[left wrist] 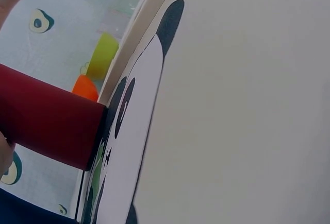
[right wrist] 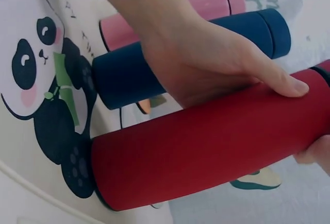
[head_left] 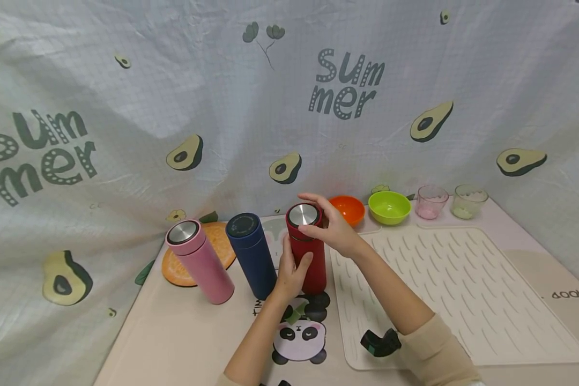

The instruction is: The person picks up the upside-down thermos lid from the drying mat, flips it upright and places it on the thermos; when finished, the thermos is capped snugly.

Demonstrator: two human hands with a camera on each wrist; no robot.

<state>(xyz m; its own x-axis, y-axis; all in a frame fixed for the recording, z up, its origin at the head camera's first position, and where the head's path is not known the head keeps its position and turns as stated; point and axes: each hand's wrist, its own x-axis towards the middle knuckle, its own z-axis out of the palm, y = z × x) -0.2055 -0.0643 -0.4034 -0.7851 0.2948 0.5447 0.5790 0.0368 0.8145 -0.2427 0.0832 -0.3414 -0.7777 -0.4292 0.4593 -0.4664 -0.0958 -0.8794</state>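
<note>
With our left hand point(head_left: 289, 273) gripping the red flask point(head_left: 311, 257) body, our right hand point(head_left: 330, 228) pinching its cap point(head_left: 303, 214) should twist squarely, keeping it upright.

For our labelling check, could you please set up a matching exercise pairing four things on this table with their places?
Things:
1. tall red cylindrical flask
2. tall pink cylindrical flask
3. round green plastic bowl
4. clear pink plastic cup

Places:
A. right of the green bowl, by the backdrop
B. gripped by the left hand at its body and the right hand at its lid
C. leftmost flask, beside the orange-slice mat
D. right of the round orange bowl

Pairs: 1-B, 2-C, 3-D, 4-A
</note>
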